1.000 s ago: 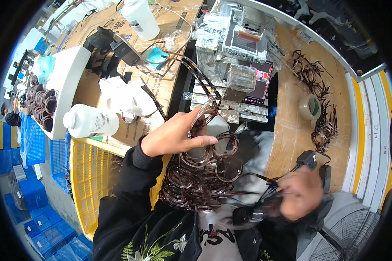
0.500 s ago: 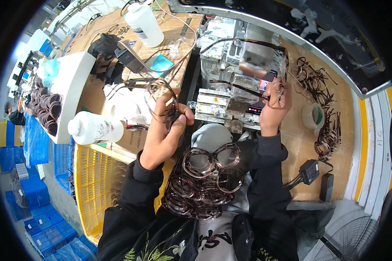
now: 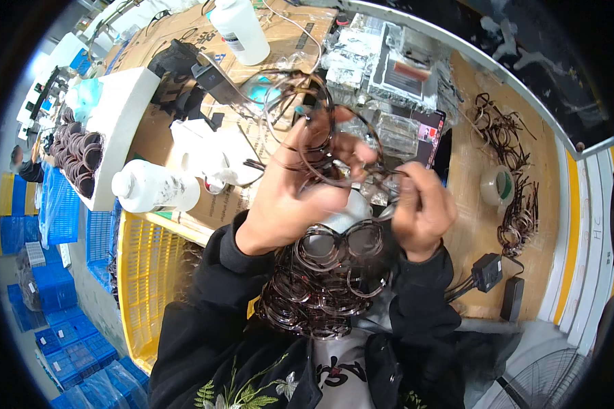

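Observation:
In front of my chest my left hand (image 3: 297,187) is closed around several dark tortoiseshell eyeglass frames (image 3: 314,146); their thin rims stick up above the fingers and are smeared by motion. Close by on the right, my right hand (image 3: 423,211) pinches the rim of an eyeglass frame with thumb and fingers; the fingers partly hide it. Below both hands a heap of brown eyeglass frames (image 3: 314,290) lies against my front, with a pale grey rounded pad (image 3: 348,211) just above it.
Two white bottles (image 3: 157,187) stand on the cardboard-covered table at left. A yellow basket (image 3: 150,279) is below them. Dark temple pieces (image 3: 518,211) and a tape roll (image 3: 498,185) lie at right. Metal fixtures (image 3: 402,68) and a lit phone (image 3: 430,133) are ahead.
My right hand has come down and left, and my left hand has moved right, bringing them close together. The long pieces at my right hand no longer stretch out over the metal fixtures.

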A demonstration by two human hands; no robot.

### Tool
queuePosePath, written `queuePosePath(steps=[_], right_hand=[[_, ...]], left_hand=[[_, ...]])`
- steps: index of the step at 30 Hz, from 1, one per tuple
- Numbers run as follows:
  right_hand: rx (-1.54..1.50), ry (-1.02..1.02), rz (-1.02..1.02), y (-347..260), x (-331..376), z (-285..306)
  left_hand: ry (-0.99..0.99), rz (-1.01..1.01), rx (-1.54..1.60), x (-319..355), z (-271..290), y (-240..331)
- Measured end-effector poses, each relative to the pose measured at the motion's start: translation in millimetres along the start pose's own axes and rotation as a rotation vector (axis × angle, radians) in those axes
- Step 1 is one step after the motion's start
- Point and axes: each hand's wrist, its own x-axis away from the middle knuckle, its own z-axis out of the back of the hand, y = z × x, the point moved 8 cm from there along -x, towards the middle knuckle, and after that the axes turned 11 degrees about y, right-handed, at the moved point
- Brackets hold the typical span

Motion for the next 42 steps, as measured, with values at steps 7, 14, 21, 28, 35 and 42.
queuePosePath(steps=[7,14,21,28,35,42], right_hand=[[-0.063,-0.853,-0.399,-23.0,24.9,7.4],[-0.086,-0.529,-0.566,-19.3,13.7,62.9],[-0.871,0.349,-0.773,89.5,7.4,34.4],[-0.58,0.214,-0.806,127.9,21.5,-24.7],[-0.308,0.277,-0.595,131.6,19.8,-19.1],[-0.307,0.237,-0.261,54.7,13.5,5.5]], left_hand=[[0.03,-0.257,-0.141,5.5,-5.6,14.7],[0.243,-0.194,-0.164,2.9,43.2,7.6],[0.289,-0.2,-0.148,6.5,54.2,-3.3],[0.23,-0.1,-0.117,18.0,49.9,-20.1],[0.317,-0.023,-0.09,11.8,48.2,-26.5],[0.285,0.038,0.137,5.4,33.7,-17.2]])
